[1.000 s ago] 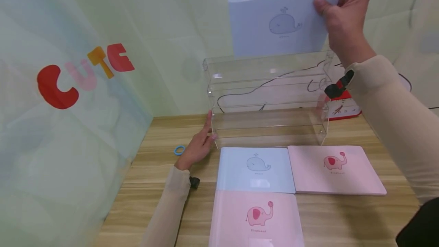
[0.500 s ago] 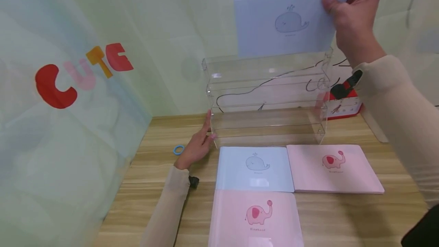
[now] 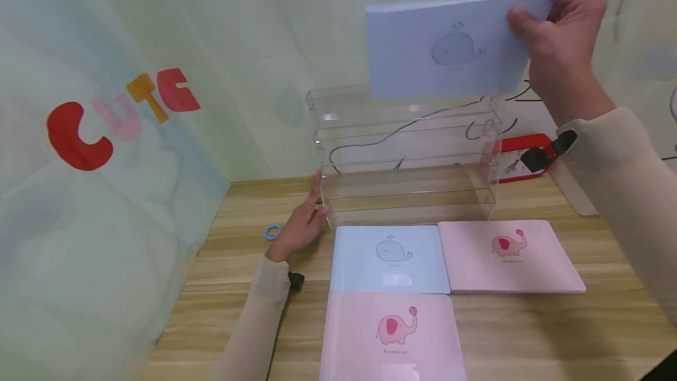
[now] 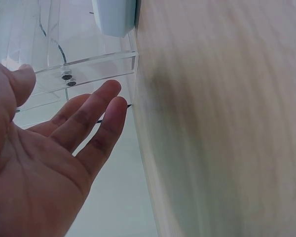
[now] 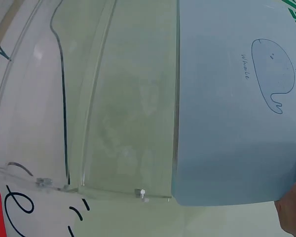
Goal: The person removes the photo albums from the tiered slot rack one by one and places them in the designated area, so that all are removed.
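High above a clear acrylic rack [image 3: 407,184], my right hand [image 3: 568,46] pinches a light blue notebook [image 3: 402,52] by its upper right corner, thumb on the front. A whale drawing marks its cover, also seen on the notebook [image 5: 227,128] in the right wrist view. Beside the rack's left side panel, my left hand [image 3: 301,225] touches it with fingertips. In the left wrist view the left hand's fingers [image 4: 108,128] are spread and loosely bent near the rack's screws. Another blue whale notebook [image 3: 359,257] and two pink elephant notebooks, one left [image 3: 351,334] and one right [image 3: 465,257], lie before the rack.
A red-framed clock [image 3: 520,143] stands behind the rack's right end, partly hidden by the right wrist strap. A small blue ring [image 3: 272,231] lies left of my left hand. Printed fabric [image 3: 254,75] hangs behind the wooden table [image 3: 238,210].
My right hand has carried the blue notebook to the right, then slightly down, in the head view. My left hand stays at the rack's side. The view has shifted slightly.
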Demonstrator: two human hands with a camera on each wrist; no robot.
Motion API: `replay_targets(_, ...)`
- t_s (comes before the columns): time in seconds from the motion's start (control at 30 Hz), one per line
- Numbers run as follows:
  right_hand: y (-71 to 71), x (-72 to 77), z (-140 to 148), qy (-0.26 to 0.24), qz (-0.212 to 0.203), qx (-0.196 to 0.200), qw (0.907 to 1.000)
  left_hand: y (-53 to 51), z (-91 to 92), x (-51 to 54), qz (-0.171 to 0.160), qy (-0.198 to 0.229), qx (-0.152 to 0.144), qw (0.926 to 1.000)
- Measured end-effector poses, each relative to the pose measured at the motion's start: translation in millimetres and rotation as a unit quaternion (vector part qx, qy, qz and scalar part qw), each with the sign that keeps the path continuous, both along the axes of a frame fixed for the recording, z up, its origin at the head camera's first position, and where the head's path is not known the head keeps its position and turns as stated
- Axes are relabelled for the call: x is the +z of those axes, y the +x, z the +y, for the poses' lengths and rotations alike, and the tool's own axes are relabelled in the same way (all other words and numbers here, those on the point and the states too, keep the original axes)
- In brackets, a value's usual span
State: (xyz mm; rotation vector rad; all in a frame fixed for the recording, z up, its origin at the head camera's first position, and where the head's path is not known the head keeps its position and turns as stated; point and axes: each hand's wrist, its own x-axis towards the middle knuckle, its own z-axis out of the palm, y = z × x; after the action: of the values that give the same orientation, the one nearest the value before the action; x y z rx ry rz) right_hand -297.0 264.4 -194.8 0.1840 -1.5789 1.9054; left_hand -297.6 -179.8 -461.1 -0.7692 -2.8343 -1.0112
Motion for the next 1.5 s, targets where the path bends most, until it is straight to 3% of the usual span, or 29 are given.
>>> replay_targets(0.23,16.6,-13.4,10,0.026,-0.01,-0.02,0.9994,-2.2,-3.7,-2.0,0.01,0.012,-0.01,0.9998)
replay_targets(0.3,21.6,-17.4,12,0.03,-0.017,-0.026,0.9991,-5.3,-6.7,-6.4,0.017,0.025,-0.021,0.9993)
replay_targets(0.47,36.0,-26.5,17,0.037,-0.03,-0.037,0.9982,-23.8,-19.7,-31.1,0.055,0.035,-0.039,0.9972)
replay_targets(0.5,39.2,-27.9,18,0.038,-0.031,-0.038,0.9981,-23.7,-20.0,-31.4,0.058,0.034,-0.038,0.997)
replay_targets(0.6,50.1,-32.1,21,0.051,-0.041,-0.05,0.9966,-17.5,-16.6,-22.5,0.04,0.041,-0.036,0.9977)
replay_targets(0.7,60.1,-36.0,24,0.045,-0.038,-0.054,0.9968,-4.4,-7.3,-7.2,0.016,0.039,-0.024,0.9988)
replay_targets(0.8,68.8,-40.1,27,0.024,-0.028,-0.05,0.9981,-0.2,-3.0,-2.3,0.009,0.025,-0.013,0.9996)
replay_targets(1.1,91.8,-61.9,33,0.001,-0.047,-0.059,0.9972,-4.1,-3.8,-4.8,0.012,0.027,-0.012,0.9995)
replay_targets(1.13,94.5,-64.5,34,-0.002,-0.05,-0.059,0.997,-13.7,-8.7,-15.6,0.02,0.032,-0.022,0.9991)
replay_targets(1.33,116.8,-76.6,36,0.046,-0.092,-0.074,0.992,-11.2,-8.3,-13.7,0.018,0.032,-0.02,0.9991)
replay_targets(1.37,119.4,-78.8,37,0.039,-0.089,-0.07,0.9928,-1.4,-3.6,-2.7,0.012,0.025,-0.009,0.9996)
replay_targets(1.5,128.5,-90.9,40,0.028,-0.085,-0.068,0.9936,-0.7,-2.5,-1.9,0.009,0.017,-0.003,0.9998)
